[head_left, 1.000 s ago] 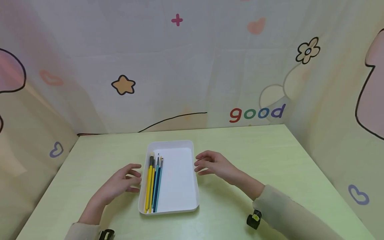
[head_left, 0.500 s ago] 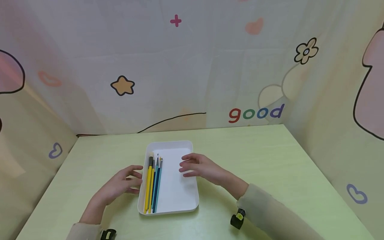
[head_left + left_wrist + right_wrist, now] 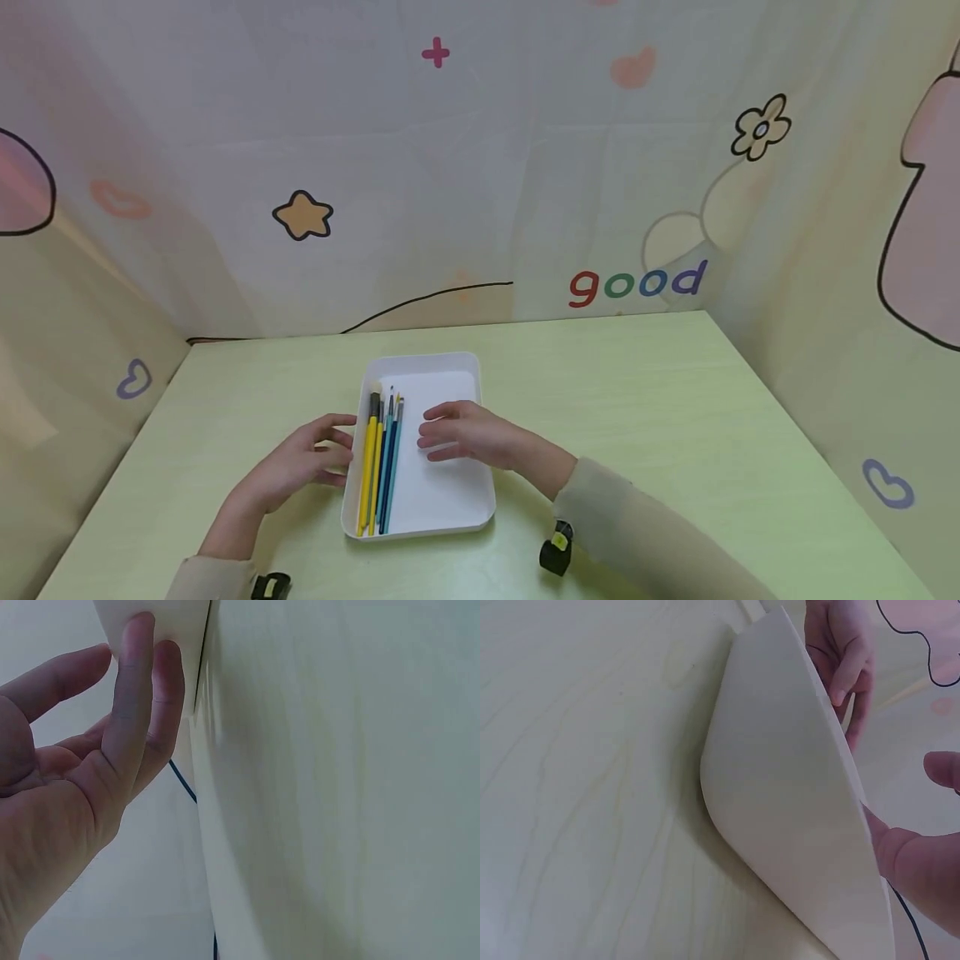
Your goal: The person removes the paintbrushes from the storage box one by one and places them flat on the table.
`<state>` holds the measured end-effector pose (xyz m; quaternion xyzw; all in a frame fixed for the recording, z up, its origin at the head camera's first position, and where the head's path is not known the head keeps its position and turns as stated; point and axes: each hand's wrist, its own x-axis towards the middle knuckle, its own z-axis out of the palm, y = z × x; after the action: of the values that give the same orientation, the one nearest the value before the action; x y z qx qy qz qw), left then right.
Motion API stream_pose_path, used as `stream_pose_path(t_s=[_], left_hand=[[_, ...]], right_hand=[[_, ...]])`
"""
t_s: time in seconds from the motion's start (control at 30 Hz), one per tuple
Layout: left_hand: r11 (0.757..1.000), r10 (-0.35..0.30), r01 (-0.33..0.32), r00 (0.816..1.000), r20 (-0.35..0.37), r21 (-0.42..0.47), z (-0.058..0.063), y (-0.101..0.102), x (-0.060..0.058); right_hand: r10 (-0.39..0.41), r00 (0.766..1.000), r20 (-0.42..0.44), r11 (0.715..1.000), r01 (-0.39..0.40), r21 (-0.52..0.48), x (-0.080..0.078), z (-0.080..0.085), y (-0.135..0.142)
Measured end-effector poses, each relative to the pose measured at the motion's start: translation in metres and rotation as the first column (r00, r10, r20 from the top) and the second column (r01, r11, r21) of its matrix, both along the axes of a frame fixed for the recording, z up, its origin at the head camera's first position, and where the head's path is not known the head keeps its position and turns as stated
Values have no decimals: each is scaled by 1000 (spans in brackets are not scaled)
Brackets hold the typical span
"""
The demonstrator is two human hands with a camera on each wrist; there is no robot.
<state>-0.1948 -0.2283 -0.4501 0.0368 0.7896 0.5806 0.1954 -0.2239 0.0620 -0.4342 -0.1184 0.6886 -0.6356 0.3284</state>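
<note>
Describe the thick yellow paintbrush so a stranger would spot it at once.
On the pale green table sits a white tray, with paintbrushes bunched along its left side. The thick yellow paintbrush is the leftmost; its broad dark collar and pale bristles set it apart from its slimmer neighbours.

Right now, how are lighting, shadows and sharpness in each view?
Head: fairly even light, brushes distinguishable, soft shadow below the left hand; left wrist: dim, shadow on the table beside the tray; right wrist: pale, slightly hazy, soft shadow along the tray.
</note>
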Motion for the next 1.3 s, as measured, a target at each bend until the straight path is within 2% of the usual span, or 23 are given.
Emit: stream_pose_path(t_s=[0.17,0.37,0.53,0.8,1.07,1.3], left_hand=[[1000,-4,4,1000,7,0,0,1,-1],[1000,10,-9,1000,19,-19,0,0,-2],[999,-34,34,999,1,2,1,-2,-2],[996,-80,80,997,10,36,-1,-7,-4],[993,-109,108,994,18,47,1,-8,-3],[994,-111,110,993,36,25,2,-7,-5]], right_hand=[[-41,998,43,999,41,3,0,-6,-11],[-31,997,72,999,33,-33,-3,-7,-23],[-23,993,116,997,31,-64,-3,-5,-33],[-82,979,184,992,99,-81,-4,-10,-46],[-85,979,183,991,102,-88,-4,-19,-58],[-96,990,108,994,101,-44,-2,-26,-70]])
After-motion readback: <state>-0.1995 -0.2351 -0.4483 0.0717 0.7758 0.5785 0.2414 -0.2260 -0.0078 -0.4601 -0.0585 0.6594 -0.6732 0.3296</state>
